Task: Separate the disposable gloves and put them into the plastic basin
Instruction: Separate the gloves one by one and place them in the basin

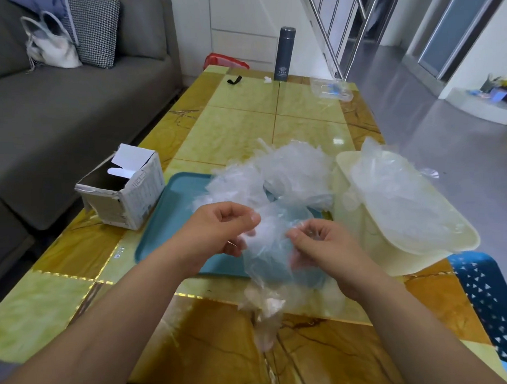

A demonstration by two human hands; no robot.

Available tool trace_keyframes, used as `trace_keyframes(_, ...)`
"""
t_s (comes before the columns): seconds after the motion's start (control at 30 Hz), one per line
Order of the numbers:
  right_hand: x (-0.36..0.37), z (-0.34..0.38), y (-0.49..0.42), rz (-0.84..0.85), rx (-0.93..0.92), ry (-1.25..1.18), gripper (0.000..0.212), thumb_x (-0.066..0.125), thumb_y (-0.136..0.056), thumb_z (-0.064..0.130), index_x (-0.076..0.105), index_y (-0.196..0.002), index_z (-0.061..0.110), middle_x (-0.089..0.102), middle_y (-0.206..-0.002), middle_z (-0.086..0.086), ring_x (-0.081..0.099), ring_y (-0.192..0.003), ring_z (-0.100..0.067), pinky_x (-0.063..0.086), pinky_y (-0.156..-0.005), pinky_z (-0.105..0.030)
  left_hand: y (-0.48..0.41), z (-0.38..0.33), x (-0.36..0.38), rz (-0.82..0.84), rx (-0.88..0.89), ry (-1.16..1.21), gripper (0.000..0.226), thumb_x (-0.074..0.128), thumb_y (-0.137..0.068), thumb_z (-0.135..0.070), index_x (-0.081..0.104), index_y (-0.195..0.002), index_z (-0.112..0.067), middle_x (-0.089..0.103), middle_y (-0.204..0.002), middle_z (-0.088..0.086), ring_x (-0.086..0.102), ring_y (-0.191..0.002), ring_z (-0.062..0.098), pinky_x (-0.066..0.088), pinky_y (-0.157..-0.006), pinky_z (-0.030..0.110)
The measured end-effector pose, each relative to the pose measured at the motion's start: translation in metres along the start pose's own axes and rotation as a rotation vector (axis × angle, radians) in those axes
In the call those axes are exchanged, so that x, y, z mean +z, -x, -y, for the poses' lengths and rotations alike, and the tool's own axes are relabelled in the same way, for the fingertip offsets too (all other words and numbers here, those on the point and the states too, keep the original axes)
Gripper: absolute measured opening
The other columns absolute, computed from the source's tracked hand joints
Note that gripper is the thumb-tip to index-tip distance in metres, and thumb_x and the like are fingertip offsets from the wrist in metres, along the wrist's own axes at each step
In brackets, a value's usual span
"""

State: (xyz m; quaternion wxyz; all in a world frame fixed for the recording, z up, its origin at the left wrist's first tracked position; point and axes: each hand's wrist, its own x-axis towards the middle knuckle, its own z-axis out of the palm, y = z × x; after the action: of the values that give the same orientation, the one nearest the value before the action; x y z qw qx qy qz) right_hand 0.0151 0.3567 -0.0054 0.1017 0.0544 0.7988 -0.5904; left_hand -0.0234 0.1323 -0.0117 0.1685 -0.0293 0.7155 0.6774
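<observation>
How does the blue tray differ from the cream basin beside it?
The tray is teal, flat and shallow; the basin is cream, deep and tall-walled. The tray bears a tangled glove pile; the basin holds gloves rising above its rim. Both sit on the table with rounded corners.

One tray, one basin, one box and one flask sit on the desk. There are two hands, a left hand and a right hand. The gloves are too tangled to count.

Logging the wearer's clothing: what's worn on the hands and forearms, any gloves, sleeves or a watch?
Nothing visible: the left hand and right hand are ungloved, both forearms are sleeveless as far as they show, and no watch or bracelet appears.
</observation>
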Motion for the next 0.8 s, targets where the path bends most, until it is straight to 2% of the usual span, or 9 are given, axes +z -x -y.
trace_keyframes(0.13, -0.009, 0.000, -0.005, 0.188, 0.173, -0.208, 0.036, 0.082, -0.083, 0.030, 0.074, -0.109, 0.006, 0.077, -0.099, -0.020, 0.073, -0.084, -0.032, 0.060, -0.073, -0.041, -0.008, 0.009, -0.005, 0.067, 0.023, -0.153, 0.005, 0.077, -0.091, -0.010, 0.076, -0.093, -0.006, 0.071, -0.074, 0.007, 0.058, -0.056, 0.014, 0.051, -0.055, 0.025)
trace_keyframes(0.2, -0.010, -0.004, -0.008, 0.200, 0.214, -0.238, 0.033, 0.084, -0.082, 0.026, 0.075, -0.106, 0.005, 0.077, -0.097, -0.022, 0.074, -0.084, -0.032, 0.059, -0.074, -0.041, -0.009, 0.012, -0.001, 0.095, 0.051, -0.166, 0.004, 0.076, -0.093, -0.012, 0.075, -0.091, -0.008, 0.072, -0.075, 0.006, 0.058, -0.057, 0.014, 0.049, -0.055, 0.026)
trace_keyframes(0.27, -0.004, -0.011, -0.009, 0.154, 0.204, -0.213, 0.018, 0.082, -0.086, 0.021, 0.076, -0.095, 0.006, 0.076, -0.088, -0.022, 0.072, -0.073, -0.029, 0.059, -0.068, -0.037, -0.015, 0.018, 0.003, 0.011, 0.151, -0.255, 0.008, 0.073, -0.096, -0.020, 0.075, -0.092, -0.014, 0.074, -0.080, -0.002, 0.064, -0.062, 0.012, 0.050, -0.060, 0.029)
trace_keyframes(0.37, 0.006, -0.019, -0.011, 0.066, 0.154, -0.083, 0.014, 0.074, -0.095, 0.020, 0.071, -0.087, 0.009, 0.072, -0.071, -0.015, 0.062, -0.056, -0.021, 0.050, -0.053, -0.027, -0.029, 0.029, -0.004, -0.152, 0.341, -0.860, 0.016, 0.068, -0.097, -0.036, 0.071, -0.111, -0.030, 0.064, -0.111, -0.017, 0.065, -0.089, 0.005, 0.054, -0.080, 0.031)
trace_keyframes(0.43, 0.008, -0.018, -0.011, 0.039, 0.119, 0.039, 0.016, 0.071, -0.097, 0.020, 0.069, -0.086, 0.009, 0.068, -0.064, -0.010, 0.056, -0.048, -0.015, 0.044, -0.047, -0.023, -0.036, 0.039, -0.011, -0.116, 0.279, -1.096, 0.038, 0.067, -0.095, -0.043, 0.064, -0.131, -0.031, 0.052, -0.131, -0.014, 0.061, -0.106, 0.014, 0.054, -0.091, 0.039)
trace_keyframes(0.5, 0.009, -0.019, -0.011, 0.040, 0.119, 0.116, 0.016, 0.070, -0.097, 0.023, 0.071, -0.090, 0.009, 0.067, -0.065, -0.009, 0.056, -0.046, -0.008, 0.043, -0.047, -0.022, -0.039, 0.047, -0.015, -0.101, 0.229, -1.065, 0.043, 0.069, -0.094, -0.046, 0.064, -0.133, -0.029, 0.051, -0.132, -0.011, 0.060, -0.104, 0.018, 0.053, -0.094, 0.040)
trace_keyframes(0.6, 0.010, -0.021, -0.010, 0.049, 0.124, 0.144, 0.016, 0.071, -0.097, 0.024, 0.071, -0.093, 0.008, 0.067, -0.069, -0.012, 0.057, -0.044, -0.004, 0.041, -0.050, -0.024, -0.041, 0.050, -0.015, -0.118, 0.284, -1.047, 0.028, 0.071, -0.093, -0.043, 0.073, -0.117, -0.028, 0.060, -0.111, -0.008, 0.062, -0.099, 0.020, 0.052, -0.085, 0.036)
trace_keyframes(0.7, 0.009, -0.021, -0.011, 0.061, 0.094, 0.198, 0.016, 0.071, -0.097, 0.025, 0.071, -0.088, 0.011, 0.067, -0.067, -0.010, 0.056, -0.046, -0.007, 0.044, -0.051, -0.026, -0.043, 0.048, -0.017, -0.127, 0.305, -0.978, 0.017, 0.071, -0.095, -0.036, 0.078, -0.105, -0.025, 0.060, -0.091, -0.011, 0.060, -0.091, 0.017, 0.050, -0.082, 0.032)
trace_keyframes(0.8, 0.008, -0.022, -0.012, 0.088, 0.053, 0.238, 0.018, 0.071, -0.096, 0.026, 0.072, -0.084, 0.013, 0.067, -0.063, -0.007, 0.055, -0.051, -0.012, 0.046, -0.052, -0.027, -0.040, 0.044, -0.015, -0.115, 0.306, -0.924, 0.016, 0.065, -0.100, -0.032, 0.078, -0.105, -0.025, 0.062, -0.090, -0.015, 0.060, -0.090, 0.012, 0.049, -0.083, 0.030)
